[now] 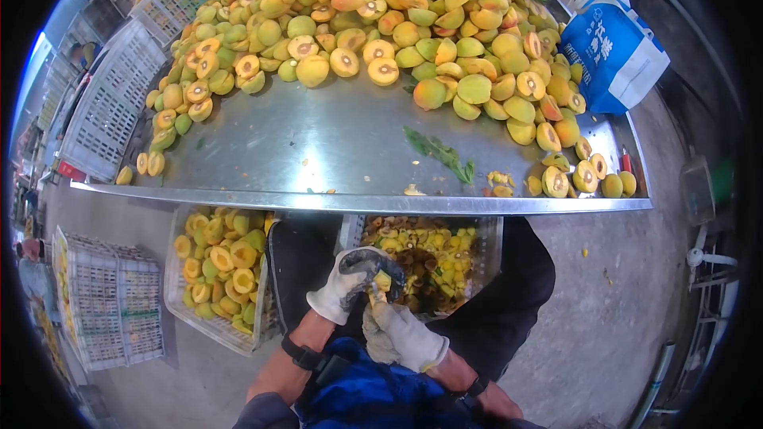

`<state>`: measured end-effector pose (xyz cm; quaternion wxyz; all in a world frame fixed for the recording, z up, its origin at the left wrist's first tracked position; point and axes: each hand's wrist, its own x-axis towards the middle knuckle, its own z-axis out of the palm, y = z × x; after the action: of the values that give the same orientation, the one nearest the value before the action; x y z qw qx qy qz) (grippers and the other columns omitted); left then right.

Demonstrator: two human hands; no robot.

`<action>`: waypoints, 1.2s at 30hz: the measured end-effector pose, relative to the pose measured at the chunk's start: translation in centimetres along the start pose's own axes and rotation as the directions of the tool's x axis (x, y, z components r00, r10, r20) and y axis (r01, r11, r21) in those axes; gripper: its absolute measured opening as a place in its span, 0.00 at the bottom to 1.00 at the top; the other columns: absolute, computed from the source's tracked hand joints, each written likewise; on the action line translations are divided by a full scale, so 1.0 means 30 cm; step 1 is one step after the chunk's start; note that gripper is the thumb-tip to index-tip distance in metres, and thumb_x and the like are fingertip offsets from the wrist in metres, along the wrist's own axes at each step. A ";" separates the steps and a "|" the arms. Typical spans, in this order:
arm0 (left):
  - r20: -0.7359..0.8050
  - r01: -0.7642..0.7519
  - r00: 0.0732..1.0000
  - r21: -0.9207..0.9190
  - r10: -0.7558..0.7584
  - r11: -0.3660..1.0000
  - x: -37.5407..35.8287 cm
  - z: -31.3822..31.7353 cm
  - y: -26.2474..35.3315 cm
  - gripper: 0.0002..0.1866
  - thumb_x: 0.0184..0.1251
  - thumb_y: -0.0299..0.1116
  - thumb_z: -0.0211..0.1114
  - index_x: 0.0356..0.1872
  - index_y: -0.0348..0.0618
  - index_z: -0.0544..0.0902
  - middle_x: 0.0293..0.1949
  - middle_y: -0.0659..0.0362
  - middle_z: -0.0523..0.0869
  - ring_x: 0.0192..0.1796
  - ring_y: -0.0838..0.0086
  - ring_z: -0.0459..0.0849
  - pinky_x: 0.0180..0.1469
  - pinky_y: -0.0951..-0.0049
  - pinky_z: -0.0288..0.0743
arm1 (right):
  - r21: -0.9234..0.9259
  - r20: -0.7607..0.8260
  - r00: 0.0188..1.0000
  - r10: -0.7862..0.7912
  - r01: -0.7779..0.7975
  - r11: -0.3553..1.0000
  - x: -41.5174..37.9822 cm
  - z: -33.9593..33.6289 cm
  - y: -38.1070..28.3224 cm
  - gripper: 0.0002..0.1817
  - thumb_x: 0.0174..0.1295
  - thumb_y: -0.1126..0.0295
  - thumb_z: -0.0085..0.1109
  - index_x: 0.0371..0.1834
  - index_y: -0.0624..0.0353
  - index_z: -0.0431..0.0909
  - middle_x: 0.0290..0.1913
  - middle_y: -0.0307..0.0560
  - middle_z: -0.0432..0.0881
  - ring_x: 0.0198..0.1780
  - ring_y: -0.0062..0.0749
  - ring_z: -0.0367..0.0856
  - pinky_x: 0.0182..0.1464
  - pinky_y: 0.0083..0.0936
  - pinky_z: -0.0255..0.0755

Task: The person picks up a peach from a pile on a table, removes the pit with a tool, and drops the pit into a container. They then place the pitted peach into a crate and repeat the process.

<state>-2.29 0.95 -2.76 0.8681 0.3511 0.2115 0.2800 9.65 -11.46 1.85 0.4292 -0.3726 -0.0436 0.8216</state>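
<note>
My left hand (350, 280), in a white glove with dark-coated fingers, is closed around a small yellow-green piece of peach (383, 280). Close against it, my right hand (401, 334), in a pale work glove, has its fingers bent together at the fruit. What the right fingers grip is hidden. Below both hands, a crate (491, 258) between my knees holds yellow peach scraps and brown pits. Above them, a heap of halved yellow peaches (381, 49), several with pits showing, covers the back of the metal table (310, 143).
A crate of pitted peach halves (226, 266) stands on the floor at left, beside stacked white crates (119, 302). More crates (111, 107) line the table's left side. A blue-and-white bag (612, 52) sits at the right corner. Green leaves (441, 155) lie on the table.
</note>
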 end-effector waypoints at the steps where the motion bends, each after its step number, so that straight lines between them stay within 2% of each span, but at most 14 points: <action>1: -0.079 -0.043 0.996 -0.013 0.042 0.999 -0.001 0.033 -0.008 0.17 0.61 0.33 0.69 0.47 0.31 0.81 0.42 0.54 0.87 0.42 0.73 0.87 0.48 0.73 0.81 | -0.056 -0.044 0.999 -0.011 0.008 0.998 0.000 0.010 -0.004 0.19 0.75 0.53 0.46 0.30 0.54 0.70 0.15 0.33 0.62 0.14 0.21 0.58 0.18 0.22 0.55; 4: -0.240 -0.117 0.954 0.245 0.177 0.962 -0.009 0.074 -0.026 0.16 0.62 0.31 0.69 0.47 0.32 0.81 0.41 0.56 0.87 0.42 0.75 0.86 0.48 0.75 0.80 | -0.260 -0.102 0.982 -0.158 0.127 0.957 0.037 -0.014 0.031 0.20 0.73 0.48 0.50 0.30 0.52 0.69 0.17 0.32 0.61 0.15 0.21 0.56 0.20 0.22 0.53; 5: -0.198 -0.107 0.964 0.317 0.177 0.942 -0.009 0.075 -0.014 0.16 0.63 0.32 0.69 0.48 0.32 0.81 0.41 0.57 0.87 0.42 0.77 0.85 0.49 0.77 0.79 | -0.137 -0.050 0.995 -0.082 0.075 0.988 0.028 -0.017 0.024 0.20 0.73 0.48 0.50 0.30 0.51 0.69 0.17 0.32 0.61 0.15 0.21 0.56 0.20 0.22 0.53; 7: -0.135 -0.040 0.988 0.223 0.071 0.974 -0.004 0.019 -0.025 0.17 0.62 0.33 0.69 0.48 0.32 0.81 0.41 0.56 0.87 0.43 0.76 0.85 0.49 0.76 0.79 | 0.090 0.088 0.994 0.059 -0.067 0.994 0.005 -0.020 -0.006 0.20 0.73 0.47 0.49 0.31 0.51 0.69 0.17 0.31 0.61 0.15 0.21 0.55 0.20 0.22 0.53; 16: 0.057 0.012 0.998 -0.087 -0.008 0.996 0.023 0.017 -0.038 0.24 0.60 0.39 0.71 0.49 0.29 0.79 0.41 0.47 0.87 0.41 0.66 0.88 0.46 0.67 0.85 | 0.273 0.242 0.970 0.033 -0.101 0.957 -0.019 -0.022 -0.006 0.21 0.73 0.47 0.48 0.29 0.51 0.68 0.16 0.30 0.59 0.14 0.21 0.56 0.20 0.22 0.52; 22: -0.211 -0.083 0.975 -0.067 0.067 0.994 -0.001 0.078 -0.038 0.21 0.65 0.35 0.68 0.52 0.29 0.77 0.43 0.45 0.86 0.42 0.63 0.88 0.44 0.65 0.86 | -0.172 0.027 0.999 -0.042 0.046 0.984 0.005 -0.035 -0.012 0.19 0.76 0.53 0.44 0.30 0.53 0.71 0.17 0.33 0.65 0.15 0.23 0.59 0.20 0.23 0.52; 25: -0.216 -0.102 0.971 0.013 0.102 0.995 -0.009 0.081 -0.025 0.21 0.66 0.35 0.68 0.52 0.28 0.77 0.44 0.45 0.86 0.44 0.64 0.88 0.45 0.65 0.86 | -0.402 -0.032 0.987 -0.158 0.132 0.906 0.008 -0.014 -0.035 0.18 0.75 0.56 0.46 0.32 0.57 0.71 0.17 0.36 0.67 0.16 0.23 0.63 0.19 0.22 0.57; 27: -0.224 -0.130 0.964 0.072 0.143 0.989 -0.012 0.076 -0.028 0.20 0.66 0.35 0.68 0.51 0.28 0.77 0.44 0.46 0.86 0.44 0.64 0.88 0.45 0.66 0.86 | -0.708 0.092 0.873 -0.479 0.395 0.585 0.040 -0.051 0.017 0.17 0.75 0.56 0.46 0.33 0.58 0.72 0.18 0.36 0.67 0.16 0.22 0.63 0.19 0.22 0.57; 29: -0.230 -0.158 0.955 0.132 0.186 0.979 -0.005 0.066 -0.054 0.19 0.66 0.35 0.67 0.49 0.28 0.78 0.43 0.46 0.86 0.43 0.64 0.88 0.45 0.66 0.85 | -0.573 0.110 0.900 -0.423 0.405 0.712 0.041 -0.074 0.033 0.16 0.75 0.57 0.46 0.35 0.59 0.73 0.19 0.38 0.69 0.17 0.25 0.66 0.21 0.24 0.60; 30: -0.249 -0.080 0.963 0.116 0.107 0.990 0.000 0.090 -0.020 0.25 0.62 0.45 0.70 0.46 0.29 0.79 0.38 0.46 0.87 0.37 0.62 0.89 0.41 0.67 0.86 | -0.250 0.099 0.973 -0.209 0.228 0.941 0.032 -0.084 0.028 0.16 0.74 0.58 0.47 0.37 0.59 0.73 0.19 0.41 0.71 0.18 0.29 0.68 0.22 0.26 0.62; 31: -0.184 -0.060 0.980 0.057 0.070 0.997 0.005 0.058 -0.031 0.24 0.63 0.44 0.69 0.46 0.29 0.79 0.38 0.46 0.87 0.37 0.62 0.89 0.41 0.67 0.86 | 0.105 0.170 0.986 0.002 -0.020 0.994 0.028 -0.088 0.033 0.15 0.74 0.58 0.48 0.38 0.59 0.74 0.19 0.43 0.72 0.18 0.32 0.70 0.23 0.27 0.65; 34: -0.174 -0.002 0.984 -0.175 -0.029 0.985 0.007 0.064 -0.032 0.18 0.67 0.38 0.65 0.45 0.29 0.80 0.36 0.48 0.87 0.35 0.65 0.88 0.39 0.70 0.85 | -0.149 -0.026 0.998 -0.064 0.059 0.987 0.048 -0.099 0.061 0.14 0.72 0.60 0.51 0.41 0.60 0.76 0.20 0.52 0.74 0.23 0.49 0.75 0.29 0.35 0.71; 35: -0.189 0.020 0.979 -0.259 -0.071 0.966 0.013 0.078 -0.028 0.16 0.69 0.36 0.64 0.45 0.29 0.80 0.35 0.49 0.87 0.34 0.67 0.88 0.38 0.71 0.85 | -0.482 -0.027 0.948 -0.318 0.266 0.835 0.065 -0.104 0.070 0.14 0.72 0.60 0.50 0.39 0.60 0.76 0.21 0.51 0.74 0.24 0.47 0.75 0.30 0.35 0.71; 36: -0.240 -0.013 0.970 -0.175 -0.030 0.985 0.015 0.071 -0.040 0.16 0.69 0.37 0.63 0.45 0.29 0.80 0.34 0.49 0.87 0.34 0.67 0.88 0.37 0.71 0.85 | -0.744 0.052 0.840 -0.540 0.394 0.540 0.079 -0.097 0.081 0.14 0.72 0.60 0.49 0.37 0.60 0.76 0.22 0.50 0.75 0.25 0.45 0.76 0.31 0.36 0.71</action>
<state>-0.33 -0.52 -2.29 0.8646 0.2359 0.2916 0.3343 9.07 -11.95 -2.57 0.4502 -0.5600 -0.4251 0.5505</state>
